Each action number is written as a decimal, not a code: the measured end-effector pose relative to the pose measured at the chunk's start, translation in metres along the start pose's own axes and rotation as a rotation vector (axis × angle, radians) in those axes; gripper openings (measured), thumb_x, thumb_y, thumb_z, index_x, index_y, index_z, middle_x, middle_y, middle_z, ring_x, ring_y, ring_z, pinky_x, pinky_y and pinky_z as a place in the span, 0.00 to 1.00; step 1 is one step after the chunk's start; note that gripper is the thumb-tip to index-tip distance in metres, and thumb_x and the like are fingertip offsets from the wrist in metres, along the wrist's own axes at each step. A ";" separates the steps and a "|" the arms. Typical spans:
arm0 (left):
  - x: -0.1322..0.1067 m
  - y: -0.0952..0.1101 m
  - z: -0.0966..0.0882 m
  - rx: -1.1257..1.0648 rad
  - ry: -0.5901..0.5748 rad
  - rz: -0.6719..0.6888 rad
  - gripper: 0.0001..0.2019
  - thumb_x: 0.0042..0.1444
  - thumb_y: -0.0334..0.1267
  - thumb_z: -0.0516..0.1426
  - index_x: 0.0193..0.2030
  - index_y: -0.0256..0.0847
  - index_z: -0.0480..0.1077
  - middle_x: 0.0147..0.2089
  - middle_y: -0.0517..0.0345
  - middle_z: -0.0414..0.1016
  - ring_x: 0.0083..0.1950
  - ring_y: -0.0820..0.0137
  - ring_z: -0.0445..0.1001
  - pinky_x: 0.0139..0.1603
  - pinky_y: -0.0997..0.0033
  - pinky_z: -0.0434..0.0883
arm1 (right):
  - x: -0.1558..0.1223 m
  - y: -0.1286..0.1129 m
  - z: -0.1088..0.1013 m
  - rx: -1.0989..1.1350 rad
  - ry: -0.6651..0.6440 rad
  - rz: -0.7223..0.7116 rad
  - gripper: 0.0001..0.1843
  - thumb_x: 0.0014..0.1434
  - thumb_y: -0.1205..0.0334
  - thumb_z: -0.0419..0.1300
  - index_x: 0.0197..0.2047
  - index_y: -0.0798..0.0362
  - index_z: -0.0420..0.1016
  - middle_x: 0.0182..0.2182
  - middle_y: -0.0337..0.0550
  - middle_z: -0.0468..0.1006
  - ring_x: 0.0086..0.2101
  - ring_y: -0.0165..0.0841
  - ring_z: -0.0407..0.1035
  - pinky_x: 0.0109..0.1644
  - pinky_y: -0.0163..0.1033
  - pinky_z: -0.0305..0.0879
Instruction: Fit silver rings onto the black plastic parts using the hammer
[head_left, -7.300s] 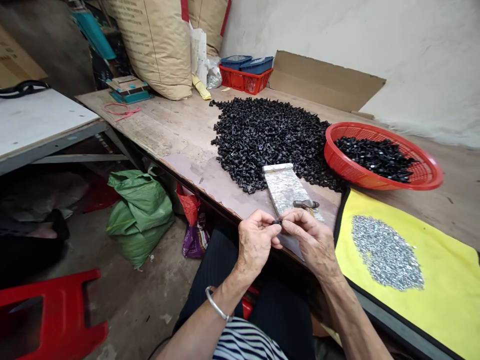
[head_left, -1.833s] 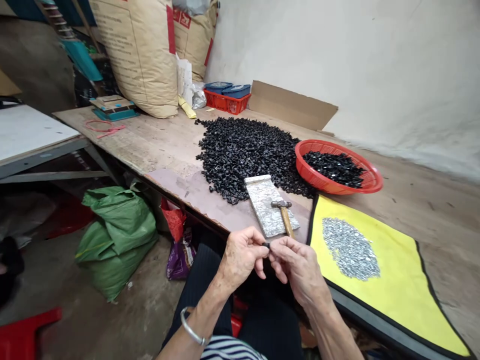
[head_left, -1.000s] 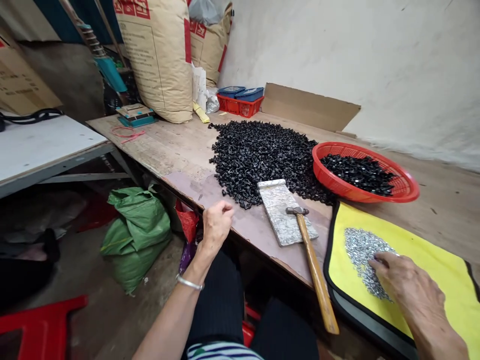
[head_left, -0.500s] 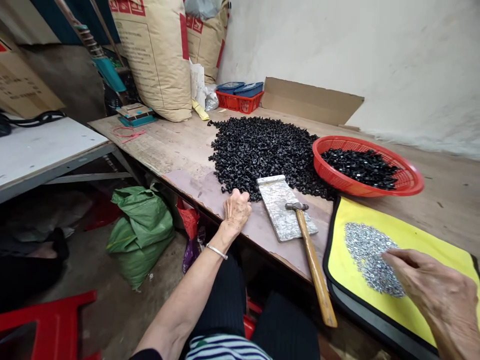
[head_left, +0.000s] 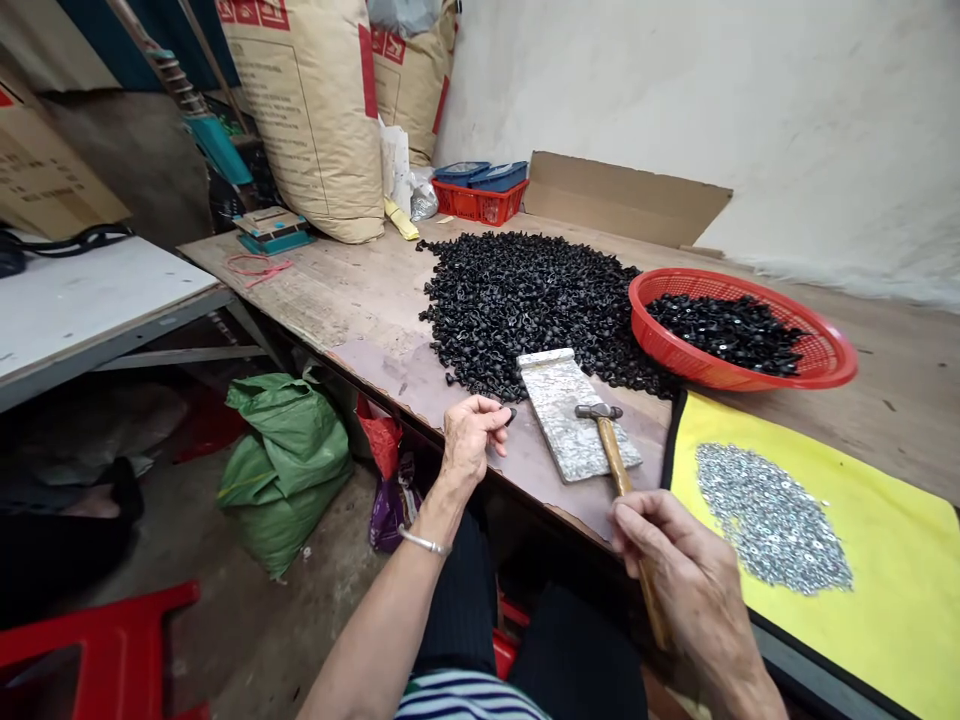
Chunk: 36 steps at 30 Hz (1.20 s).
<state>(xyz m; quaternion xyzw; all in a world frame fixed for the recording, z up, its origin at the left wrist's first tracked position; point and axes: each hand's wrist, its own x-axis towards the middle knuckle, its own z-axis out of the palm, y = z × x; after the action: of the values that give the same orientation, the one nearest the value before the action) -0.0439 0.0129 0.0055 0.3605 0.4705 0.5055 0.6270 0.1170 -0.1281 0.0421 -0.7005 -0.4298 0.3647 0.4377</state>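
Observation:
My left hand (head_left: 469, 437) pinches a small black plastic clip (head_left: 510, 414) at the near edge of a big heap of black clips (head_left: 525, 295) on the wooden table (head_left: 352, 270). My right hand (head_left: 686, 580) hovers in front of the table edge with thumb and fingers pinched together; what it holds is too small to name. Under it runs the wooden handle of a small hammer (head_left: 611, 445), whose head rests on a worn metal plate (head_left: 574, 410). To the right, a pile of small silver metal pieces (head_left: 772, 515) lies on a yellow mat (head_left: 885, 560).
A red mesh basket (head_left: 750, 370) holding more black clips stands behind the mat. Paper sacks (head_left: 307, 100), a small red crate (head_left: 480, 200) and cardboard (head_left: 622, 190) line the back. Green bag (head_left: 285, 460) and red stool (head_left: 97, 650) are on the floor at left.
My right hand has left the silver pile and come back toward the hammer handle, fingers pinched. My left hand has drawn a black clip back from the heap's edge.

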 end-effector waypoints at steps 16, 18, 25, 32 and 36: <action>-0.045 -0.005 0.013 -0.389 -0.127 -0.185 0.13 0.38 0.30 0.63 0.33 0.32 0.68 0.26 0.57 0.72 0.21 0.73 0.72 0.23 0.70 0.74 | 0.005 -0.004 0.028 0.104 -0.087 -0.007 0.14 0.51 0.51 0.60 0.26 0.54 0.68 0.18 0.35 0.68 0.17 0.24 0.59 0.22 0.32 0.55; -0.049 -0.005 0.015 -0.404 -0.114 -0.204 0.12 0.38 0.29 0.63 0.31 0.32 0.67 0.26 0.57 0.72 0.23 0.70 0.74 0.27 0.66 0.75 | 0.005 -0.004 0.027 0.130 -0.089 -0.006 0.14 0.51 0.51 0.60 0.26 0.54 0.68 0.18 0.35 0.68 0.17 0.24 0.59 0.22 0.31 0.55; -0.062 -0.010 0.022 -0.295 -0.047 -0.175 0.13 0.35 0.33 0.66 0.29 0.32 0.69 0.26 0.55 0.74 0.21 0.75 0.70 0.20 0.77 0.69 | 0.006 -0.003 0.036 0.259 -0.057 -0.023 0.13 0.52 0.53 0.60 0.28 0.55 0.69 0.19 0.36 0.69 0.16 0.24 0.59 0.20 0.32 0.54; -0.072 -0.019 0.031 -0.259 0.000 -0.061 0.08 0.38 0.32 0.63 0.27 0.33 0.69 0.21 0.59 0.72 0.15 0.79 0.64 0.16 0.79 0.62 | 0.011 0.001 0.060 0.443 0.003 -0.048 0.11 0.52 0.55 0.60 0.27 0.55 0.69 0.22 0.37 0.72 0.19 0.25 0.62 0.21 0.32 0.57; -0.074 -0.019 0.030 -0.196 0.022 -0.064 0.07 0.37 0.30 0.61 0.26 0.34 0.67 0.18 0.60 0.70 0.16 0.73 0.68 0.16 0.76 0.66 | 0.014 0.003 0.059 0.413 0.043 -0.019 0.12 0.50 0.56 0.62 0.26 0.55 0.69 0.19 0.36 0.70 0.18 0.24 0.61 0.21 0.32 0.56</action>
<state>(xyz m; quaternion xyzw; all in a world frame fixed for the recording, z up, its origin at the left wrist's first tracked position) -0.0131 -0.0629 0.0133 0.2769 0.4369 0.5327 0.6698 0.0704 -0.0977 0.0166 -0.5996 -0.3430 0.4260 0.5843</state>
